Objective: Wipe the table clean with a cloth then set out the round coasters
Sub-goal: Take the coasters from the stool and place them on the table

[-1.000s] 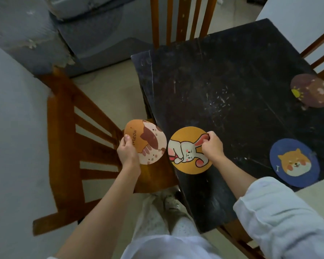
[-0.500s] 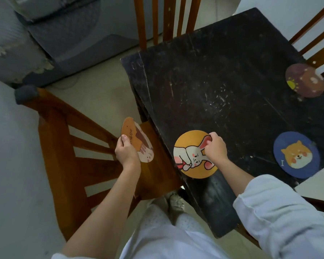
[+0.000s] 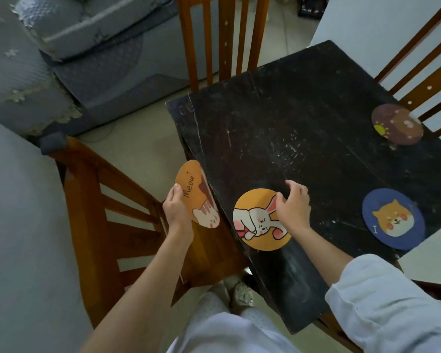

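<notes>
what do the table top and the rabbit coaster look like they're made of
Table top: seems to be wood under worn black paint, dull, with pale scratches and a split along its left edge. Rabbit coaster: thin, flat printed disc, matte, lying flush; possibly coated board or rubber, cannot tell.

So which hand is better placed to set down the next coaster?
Left, probably: the left hand already grips the cat coaster beside the table edge; the right hand is empty over the rabbit coaster.
</notes>
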The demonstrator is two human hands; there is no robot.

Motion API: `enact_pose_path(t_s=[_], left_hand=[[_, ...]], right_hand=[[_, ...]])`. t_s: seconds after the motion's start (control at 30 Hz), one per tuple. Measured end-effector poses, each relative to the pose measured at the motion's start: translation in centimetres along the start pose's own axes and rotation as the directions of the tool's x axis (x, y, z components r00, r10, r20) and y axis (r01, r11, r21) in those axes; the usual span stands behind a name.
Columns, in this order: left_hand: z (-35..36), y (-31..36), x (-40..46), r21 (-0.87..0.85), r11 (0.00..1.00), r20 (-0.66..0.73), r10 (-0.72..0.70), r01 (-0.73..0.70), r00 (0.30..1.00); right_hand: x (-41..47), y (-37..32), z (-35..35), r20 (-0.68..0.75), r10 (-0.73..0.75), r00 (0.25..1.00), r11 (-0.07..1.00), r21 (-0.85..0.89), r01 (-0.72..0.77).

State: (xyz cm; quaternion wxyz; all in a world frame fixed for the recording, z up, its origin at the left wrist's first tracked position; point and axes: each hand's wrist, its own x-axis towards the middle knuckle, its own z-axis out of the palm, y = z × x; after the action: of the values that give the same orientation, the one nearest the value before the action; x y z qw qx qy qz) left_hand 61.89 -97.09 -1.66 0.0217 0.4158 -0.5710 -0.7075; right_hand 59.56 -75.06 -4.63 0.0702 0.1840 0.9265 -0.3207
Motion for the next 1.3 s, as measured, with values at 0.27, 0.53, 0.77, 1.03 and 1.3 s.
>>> enact_pose_path(t_s=[0.27, 0.53, 0.77, 1.03, 1.3], left_hand=[[2.4, -0.6, -3.1, -0.039, 0.975, 0.442, -0.179, 0.219, 0.879], [4.9, -3.1, -4.7, 0.589, 0.808, 0.459, -0.343, 0.008, 0.819], [11.2, 3.9, -1.7, 0.692, 0.387, 0.721, -0.405, -0.610, 0.561], [19.8, 10.7, 7.1, 0.507, 0.538, 0.539, 0.411, -0.673, 0.735], [22.0, 8.1, 19.9, 0.756, 0.268, 0.523, 0.301, -0.597, 0.798]], right_hand=[[-2.0, -0.9, -2.1, 0.641, 0.096, 0.762, 0.518, 0.621, -0.588], [-1.4, 3.8, -5.0, 0.586, 0.103, 0.804, 0.584, 0.619, -0.525], [2.1, 0.5, -8.5, 0.755, -0.182, 0.630, 0.936, 0.330, -0.125], [11.0, -4.9, -8.3, 0.476, -0.018, 0.879, 0.502, 0.765, -0.403], [24.9, -10.4, -2.5, 0.462, 0.236, 0.855, -0.156, 0.886, -0.436]])
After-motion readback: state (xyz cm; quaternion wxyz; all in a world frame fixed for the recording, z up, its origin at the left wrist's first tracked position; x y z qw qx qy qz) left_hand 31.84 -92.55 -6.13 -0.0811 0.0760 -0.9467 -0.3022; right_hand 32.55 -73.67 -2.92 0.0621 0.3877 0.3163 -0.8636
